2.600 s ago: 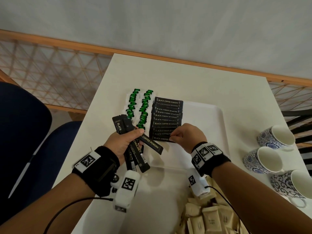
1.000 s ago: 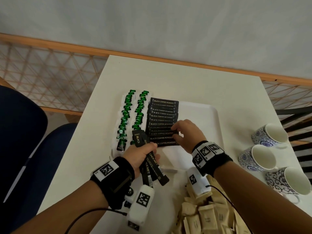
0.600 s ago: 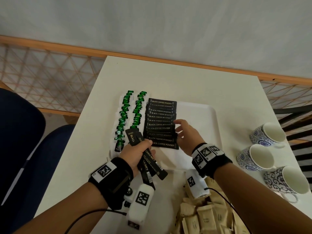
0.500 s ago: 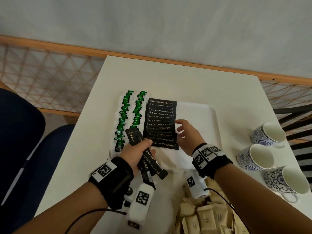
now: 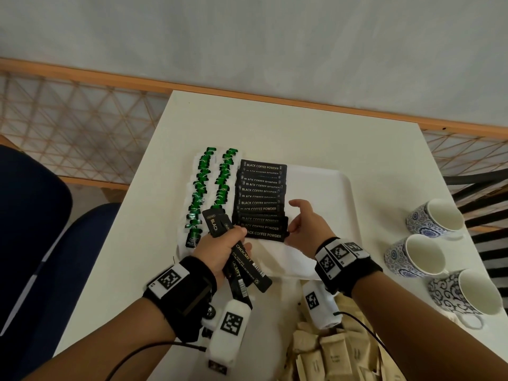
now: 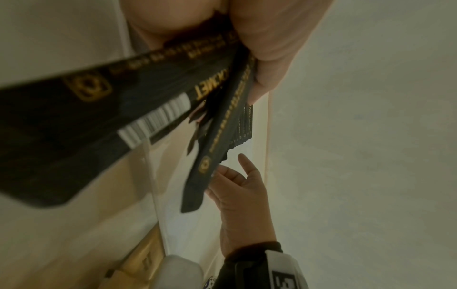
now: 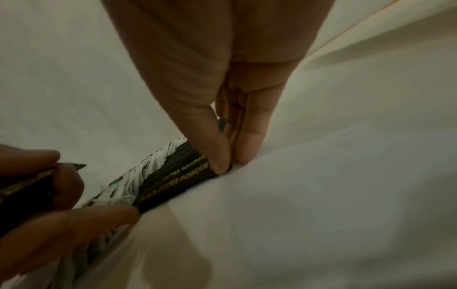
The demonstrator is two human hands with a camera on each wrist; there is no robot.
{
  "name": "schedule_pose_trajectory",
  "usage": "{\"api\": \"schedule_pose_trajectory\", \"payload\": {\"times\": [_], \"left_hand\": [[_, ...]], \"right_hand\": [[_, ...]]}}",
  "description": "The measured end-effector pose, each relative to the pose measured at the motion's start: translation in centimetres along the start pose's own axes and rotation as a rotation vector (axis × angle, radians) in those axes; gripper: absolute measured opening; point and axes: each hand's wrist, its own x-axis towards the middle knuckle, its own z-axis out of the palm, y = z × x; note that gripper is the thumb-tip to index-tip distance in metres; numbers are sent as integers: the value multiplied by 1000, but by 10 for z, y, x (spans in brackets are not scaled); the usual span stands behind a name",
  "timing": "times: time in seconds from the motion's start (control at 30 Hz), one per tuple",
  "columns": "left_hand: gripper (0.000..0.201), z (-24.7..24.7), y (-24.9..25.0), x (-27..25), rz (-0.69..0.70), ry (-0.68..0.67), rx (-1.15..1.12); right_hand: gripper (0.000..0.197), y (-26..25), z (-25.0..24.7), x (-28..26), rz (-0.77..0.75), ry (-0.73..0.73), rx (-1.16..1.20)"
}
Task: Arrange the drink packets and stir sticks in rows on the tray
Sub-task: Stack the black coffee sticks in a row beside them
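White desk (image 5: 302, 133) by wall | tray (image 5: 330, 188) holds black coffee packet row (image 5: 261, 199) | right hand (image 5: 305, 226) pinches nearest packet's end, squaring it | left hand (image 5: 220, 248) grips spare packets (image 5: 247, 270) | next: lay another below, judged.

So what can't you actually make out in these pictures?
- Head view: how many black coffee packets the left hand grips; they overlap.
- Head view: the pile of beige paper sachets is cut off by the bottom edge.
- Right wrist view: whether the right hand pinches or only touches the row of black packets; its fingers cover the end.
- Left wrist view: small packet print, blurred.
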Motion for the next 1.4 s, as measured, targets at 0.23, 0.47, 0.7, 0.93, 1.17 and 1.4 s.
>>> {"api": "schedule_pose_trajectory", "payload": {"times": [0.23, 0.47, 0.7, 0.93, 1.17, 1.4], "left_hand": [[8, -3, 0, 3, 0, 3, -9], [8, -3, 3, 2, -2, 1, 11], [11, 4, 4, -5, 48, 8, 43], [38, 14, 11, -20, 56, -128, -26], [39, 0, 9, -27, 55, -119, 23], [5, -13, 7, -25, 69, -39, 46]], "right_hand": [[78, -1, 0, 6, 23, 46, 55], [77, -1, 1, 7, 19, 73, 103], [30, -17, -6, -14, -91, 75, 152], [38, -39, 13, -41, -166, -422, 236], [7, -40, 8, -44, -143, -354, 279], [20, -38, 5, -44, -168, -186, 236]]}}
